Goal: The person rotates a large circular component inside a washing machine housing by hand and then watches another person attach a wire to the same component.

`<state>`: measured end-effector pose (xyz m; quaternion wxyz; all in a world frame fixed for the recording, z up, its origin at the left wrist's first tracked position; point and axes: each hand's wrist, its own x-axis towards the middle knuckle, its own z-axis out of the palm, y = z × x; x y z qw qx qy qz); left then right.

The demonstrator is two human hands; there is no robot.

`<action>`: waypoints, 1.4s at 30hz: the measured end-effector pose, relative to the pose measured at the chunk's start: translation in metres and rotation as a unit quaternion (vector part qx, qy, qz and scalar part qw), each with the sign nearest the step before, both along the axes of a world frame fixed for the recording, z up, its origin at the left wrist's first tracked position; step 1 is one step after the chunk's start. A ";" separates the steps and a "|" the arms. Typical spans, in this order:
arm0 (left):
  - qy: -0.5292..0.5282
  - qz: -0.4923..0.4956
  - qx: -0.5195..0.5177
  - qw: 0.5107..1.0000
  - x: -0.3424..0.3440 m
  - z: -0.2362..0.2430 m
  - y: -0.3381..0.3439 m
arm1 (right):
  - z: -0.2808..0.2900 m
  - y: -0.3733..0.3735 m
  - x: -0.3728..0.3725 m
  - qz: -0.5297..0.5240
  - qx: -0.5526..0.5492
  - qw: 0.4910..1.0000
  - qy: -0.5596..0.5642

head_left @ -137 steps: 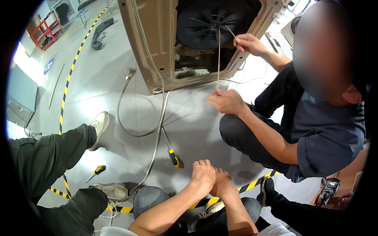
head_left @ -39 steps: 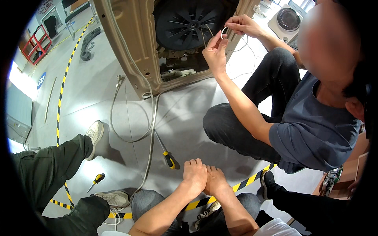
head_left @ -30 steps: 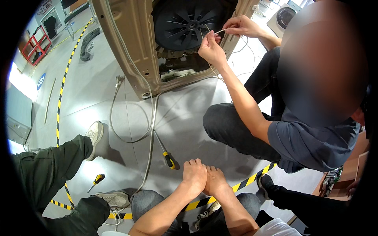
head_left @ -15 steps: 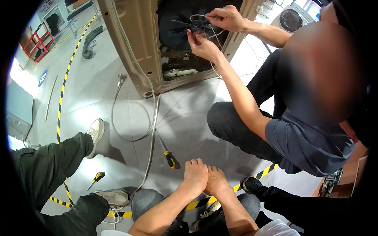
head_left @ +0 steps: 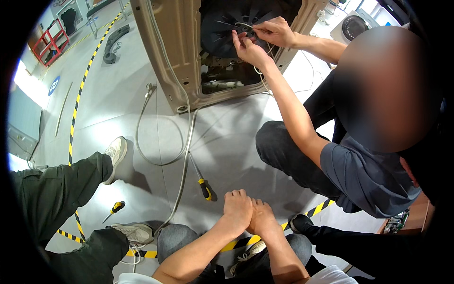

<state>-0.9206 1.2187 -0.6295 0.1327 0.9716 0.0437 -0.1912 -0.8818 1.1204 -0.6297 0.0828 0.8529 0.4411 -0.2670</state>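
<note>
My left hand (head_left: 238, 209) and my right hand (head_left: 261, 217) rest together between my knees, pressed side by side with curled fingers. No object shows in either; the palms are hidden. Ahead of them lies a screwdriver (head_left: 205, 190) with a yellow and black handle, apart from my fingers. Beyond it, a co-worker's two hands (head_left: 274, 32) (head_left: 253, 51) work with a thin white wire (head_left: 243, 24) in front of a round black wheel (head_left: 220, 33). That wheel sits inside the open beige metal cabinet (head_left: 172, 71) of an appliance.
A grey cable (head_left: 181, 189) runs from the cabinet past my left knee, and a plug (head_left: 149, 90) lies on the floor. Another screwdriver (head_left: 114, 211) lies near a person's shoe (head_left: 135, 233) at left. Striped tape (head_left: 75, 106) crosses the floor. The co-worker's knee (head_left: 283, 146) is at right.
The view has shifted slightly, so the cabinet appears farther right and higher. The co-worker's hands have come closer together at the wheel. My hands stay clasped in place.
</note>
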 end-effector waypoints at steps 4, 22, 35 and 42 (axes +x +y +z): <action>0.006 -0.004 0.004 1.000 0.000 0.002 0.001 | -0.002 -0.001 0.000 -0.001 0.013 1.000 -0.007; -0.001 -0.010 0.011 1.000 0.000 0.000 0.001 | -0.003 -0.002 0.000 -0.006 0.027 1.000 -0.002; 0.018 -0.006 0.000 1.000 0.001 0.002 0.000 | 0.000 -0.001 0.000 0.014 -0.017 1.000 0.014; -0.017 0.011 -0.018 1.000 -0.001 -0.009 -0.001 | 0.001 0.000 0.000 0.019 -0.049 0.999 0.014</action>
